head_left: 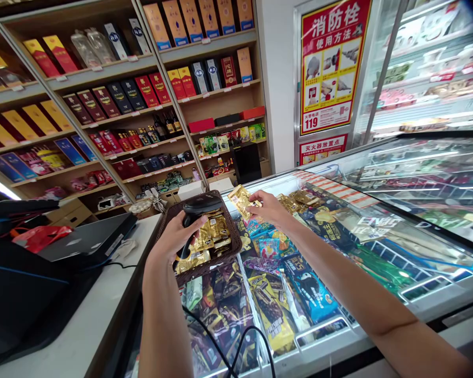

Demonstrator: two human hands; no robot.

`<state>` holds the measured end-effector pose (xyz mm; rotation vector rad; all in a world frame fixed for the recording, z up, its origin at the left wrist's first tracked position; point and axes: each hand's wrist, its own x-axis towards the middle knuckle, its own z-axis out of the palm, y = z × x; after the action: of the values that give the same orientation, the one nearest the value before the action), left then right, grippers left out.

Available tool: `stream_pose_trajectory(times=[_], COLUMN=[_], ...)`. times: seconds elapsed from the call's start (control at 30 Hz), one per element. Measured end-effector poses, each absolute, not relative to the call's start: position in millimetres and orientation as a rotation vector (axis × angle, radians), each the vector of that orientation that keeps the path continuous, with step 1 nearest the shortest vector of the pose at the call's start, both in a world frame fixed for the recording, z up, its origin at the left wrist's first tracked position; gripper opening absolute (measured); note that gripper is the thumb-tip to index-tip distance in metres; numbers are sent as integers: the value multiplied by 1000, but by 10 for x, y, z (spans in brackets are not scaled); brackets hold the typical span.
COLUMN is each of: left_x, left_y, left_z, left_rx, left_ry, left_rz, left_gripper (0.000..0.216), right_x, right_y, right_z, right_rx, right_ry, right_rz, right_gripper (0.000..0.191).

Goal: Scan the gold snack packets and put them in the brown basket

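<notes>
Wrapped around a black handheld barcode scanner (201, 203) is my left hand (172, 235), above a brown woven basket (232, 223). Inside that basket lie several gold foil packets (219, 227). My right hand (268, 209) pinches a single small gold packet (241, 199) by its right side, just right of the basket and over the freezer's glass top. The scanner's black cable (242, 344) loops across the glass below my hands. The print on the held packet is too small to read.
The basket rests on a glass-topped chest freezer (274, 362) full of wrapped ice creams (274, 310). A white counter (120, 291) with black checkout equipment (90, 236) stands left. Behind are shelves of boxed bottles (106, 102), a red fire-hydrant poster (331, 63) and another glass-topped freezer (425, 184).
</notes>
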<state>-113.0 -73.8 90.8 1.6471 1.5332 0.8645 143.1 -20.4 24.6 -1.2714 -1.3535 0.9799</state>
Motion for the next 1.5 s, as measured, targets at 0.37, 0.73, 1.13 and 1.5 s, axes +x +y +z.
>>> stream_pose_trajectory(times=[0.37,0.73,1.13,1.5], left_x=[-1142,-1190,-1182,-1321], left_y=[-781,-746,-788,-804], left_z=[948,938,972,932], left_rx=[1651,1618,1655,1614], left_ry=[1489,1492,1511,1505], left_rz=[832,856,910,933], left_gripper=[51,57,60,60], right_x=[1447,1476,1651,1604], right_y=[-131,-20,424,214], right_z=[172,52,-691,-715], right_rx=[-1219,-1301,-1806,-2140], right_ry=[-1316,-1308,-1452,-1739], right_rz=[984,1004,610,155], right_gripper=[22,23,28,34])
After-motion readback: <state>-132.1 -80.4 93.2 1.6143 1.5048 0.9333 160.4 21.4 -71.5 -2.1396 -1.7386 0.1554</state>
